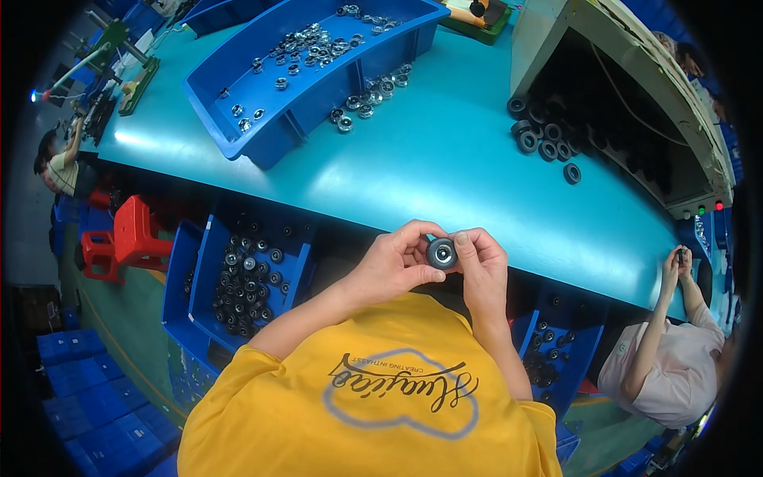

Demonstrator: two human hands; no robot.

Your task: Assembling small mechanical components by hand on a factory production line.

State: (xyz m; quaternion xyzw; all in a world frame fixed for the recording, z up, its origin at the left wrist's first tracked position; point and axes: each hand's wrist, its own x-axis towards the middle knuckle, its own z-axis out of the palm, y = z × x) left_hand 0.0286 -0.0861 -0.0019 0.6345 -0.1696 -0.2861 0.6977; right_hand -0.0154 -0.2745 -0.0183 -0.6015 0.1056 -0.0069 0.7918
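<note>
I pinch a small round black rubber wheel with a shiny metal middle between my left hand and right hand, near the teal table edge

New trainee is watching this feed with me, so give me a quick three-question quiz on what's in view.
1. True or false: both hands hold the small black wheel.
2. Where do loose black rings lie? A) on the teal table near the grey machine B) on the red stool
3. What fills the blue tray on the table?

Key: 1 true; 2 A; 3 small shiny metal parts.
</note>
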